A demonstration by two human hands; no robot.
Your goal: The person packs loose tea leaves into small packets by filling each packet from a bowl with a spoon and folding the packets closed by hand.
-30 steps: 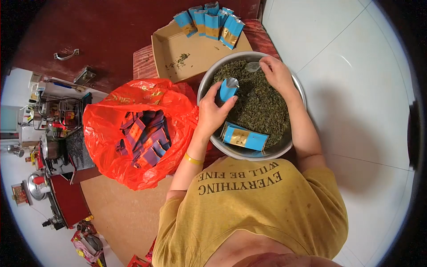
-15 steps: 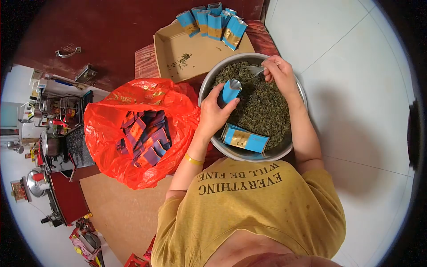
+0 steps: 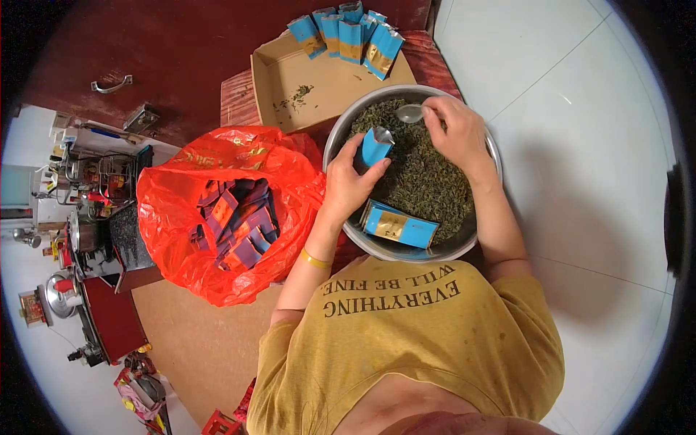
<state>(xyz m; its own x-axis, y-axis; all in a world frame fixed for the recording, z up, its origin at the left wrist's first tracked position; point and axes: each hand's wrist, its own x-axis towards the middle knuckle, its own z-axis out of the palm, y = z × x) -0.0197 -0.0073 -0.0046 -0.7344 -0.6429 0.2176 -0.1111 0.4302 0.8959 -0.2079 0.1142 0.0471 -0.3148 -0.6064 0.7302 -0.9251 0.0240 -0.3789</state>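
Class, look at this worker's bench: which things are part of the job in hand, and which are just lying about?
In use:
left hand holding an open blue packet
right hand holding a spoon
metal bowl of loose tea leaves

Lying about:
stack of blue packets in the bowl
packets standing in the cardboard tray
red bag of packets

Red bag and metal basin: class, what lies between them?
In the head view, the left hand and forearm, holding a blue pouch, cross between red bag and metal basin.
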